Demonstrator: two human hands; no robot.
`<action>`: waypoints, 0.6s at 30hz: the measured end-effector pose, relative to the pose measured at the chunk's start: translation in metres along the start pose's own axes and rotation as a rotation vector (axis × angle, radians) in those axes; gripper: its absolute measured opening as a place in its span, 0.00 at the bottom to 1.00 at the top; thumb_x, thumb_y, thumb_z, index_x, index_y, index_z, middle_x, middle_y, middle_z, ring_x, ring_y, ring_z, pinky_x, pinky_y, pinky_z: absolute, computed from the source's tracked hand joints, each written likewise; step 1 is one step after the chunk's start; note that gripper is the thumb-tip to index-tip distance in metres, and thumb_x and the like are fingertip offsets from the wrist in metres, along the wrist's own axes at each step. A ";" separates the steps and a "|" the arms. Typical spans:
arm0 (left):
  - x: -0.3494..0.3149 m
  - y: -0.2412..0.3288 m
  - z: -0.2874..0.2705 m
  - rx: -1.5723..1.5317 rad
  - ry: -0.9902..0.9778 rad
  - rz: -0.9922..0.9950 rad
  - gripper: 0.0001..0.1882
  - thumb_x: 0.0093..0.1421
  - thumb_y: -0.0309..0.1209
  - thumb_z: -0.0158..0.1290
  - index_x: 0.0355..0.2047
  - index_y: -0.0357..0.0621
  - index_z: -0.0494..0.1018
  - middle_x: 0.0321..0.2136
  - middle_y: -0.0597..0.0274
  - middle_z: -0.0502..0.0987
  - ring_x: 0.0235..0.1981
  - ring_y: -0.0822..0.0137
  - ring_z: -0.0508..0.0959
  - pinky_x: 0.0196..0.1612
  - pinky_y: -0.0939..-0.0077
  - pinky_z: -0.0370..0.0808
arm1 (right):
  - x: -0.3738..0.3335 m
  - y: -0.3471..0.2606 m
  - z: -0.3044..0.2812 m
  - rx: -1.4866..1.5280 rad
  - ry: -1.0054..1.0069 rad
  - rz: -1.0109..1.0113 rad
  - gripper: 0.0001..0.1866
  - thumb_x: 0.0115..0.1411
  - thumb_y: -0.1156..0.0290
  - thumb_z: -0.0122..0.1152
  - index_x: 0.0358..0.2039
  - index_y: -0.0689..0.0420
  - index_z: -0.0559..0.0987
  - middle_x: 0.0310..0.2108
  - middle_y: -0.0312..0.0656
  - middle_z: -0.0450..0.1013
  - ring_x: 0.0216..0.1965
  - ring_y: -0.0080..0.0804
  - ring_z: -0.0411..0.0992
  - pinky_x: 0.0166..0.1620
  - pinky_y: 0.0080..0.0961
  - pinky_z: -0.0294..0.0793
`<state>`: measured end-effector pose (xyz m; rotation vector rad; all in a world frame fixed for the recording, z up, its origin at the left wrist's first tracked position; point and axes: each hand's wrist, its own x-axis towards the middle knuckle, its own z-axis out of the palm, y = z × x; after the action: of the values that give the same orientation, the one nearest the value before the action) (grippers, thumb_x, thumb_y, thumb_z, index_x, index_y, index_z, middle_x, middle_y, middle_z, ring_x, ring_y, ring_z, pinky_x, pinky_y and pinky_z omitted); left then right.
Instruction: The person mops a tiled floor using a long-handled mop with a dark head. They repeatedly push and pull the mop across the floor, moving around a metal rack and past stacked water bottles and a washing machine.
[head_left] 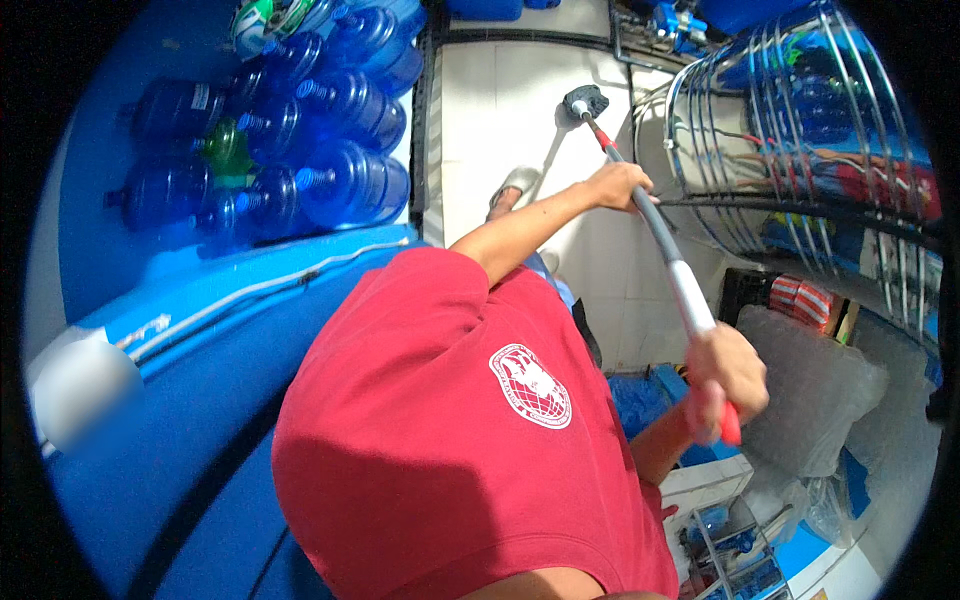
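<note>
I hold a mop by its long pole (662, 232), which is grey and white with red parts. My left hand (620, 187) is closed around the grey stretch partway down. Close to the red-tipped top end, my right hand (727, 372) is wrapped round the pole. The dark mop head (588, 102) rests on the pale tiled floor (490, 100), ahead of my foot in a light clog (518, 182).
Several large blue water jugs (355, 185) stand at the left beside a dark floor edge. Shiny steel hoops and a tank (790, 120) are close on the right. Plastic-wrapped bundles (810, 385) and a divided tray (735, 550) lie at the lower right.
</note>
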<state>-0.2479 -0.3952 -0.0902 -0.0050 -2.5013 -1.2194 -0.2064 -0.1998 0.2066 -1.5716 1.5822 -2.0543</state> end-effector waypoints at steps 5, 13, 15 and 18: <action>-0.072 0.101 0.038 -0.209 -0.156 0.007 0.17 0.49 0.44 0.58 0.17 0.44 0.71 0.17 0.52 0.73 0.23 0.48 0.75 0.27 0.53 0.69 | -0.025 -0.071 -0.054 0.302 -0.138 0.019 0.23 0.55 0.68 0.55 0.07 0.52 0.59 0.05 0.31 0.58 0.05 0.20 0.56 0.13 0.18 0.58; -0.146 0.162 0.047 -0.259 -0.470 0.007 0.10 0.41 0.35 0.54 0.13 0.42 0.70 0.13 0.51 0.71 0.20 0.47 0.74 0.25 0.52 0.68 | -0.056 -0.147 -0.057 0.120 -0.143 0.045 0.18 0.61 0.62 0.56 0.17 0.55 0.66 0.11 0.35 0.66 0.10 0.21 0.64 0.18 0.18 0.65; -0.170 0.163 0.044 -0.233 -0.441 0.018 0.09 0.41 0.34 0.53 0.12 0.42 0.69 0.13 0.51 0.71 0.20 0.46 0.74 0.25 0.52 0.68 | -0.055 -0.173 -0.036 -0.341 0.000 -0.014 0.14 0.62 0.66 0.56 0.22 0.58 0.69 0.18 0.40 0.70 0.19 0.30 0.71 0.26 0.26 0.72; -0.189 0.146 0.041 -0.157 -0.287 0.020 0.08 0.40 0.33 0.54 0.14 0.43 0.70 0.15 0.52 0.73 0.21 0.48 0.74 0.26 0.54 0.69 | -0.047 -0.207 0.005 -1.150 -0.127 -0.103 0.06 0.59 0.74 0.58 0.27 0.63 0.73 0.24 0.47 0.74 0.27 0.38 0.74 0.31 0.33 0.74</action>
<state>-0.0609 -0.2443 -0.0619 -0.2618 -2.6260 -1.4960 -0.0843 -0.0808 0.3334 -1.9686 2.8872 -0.9464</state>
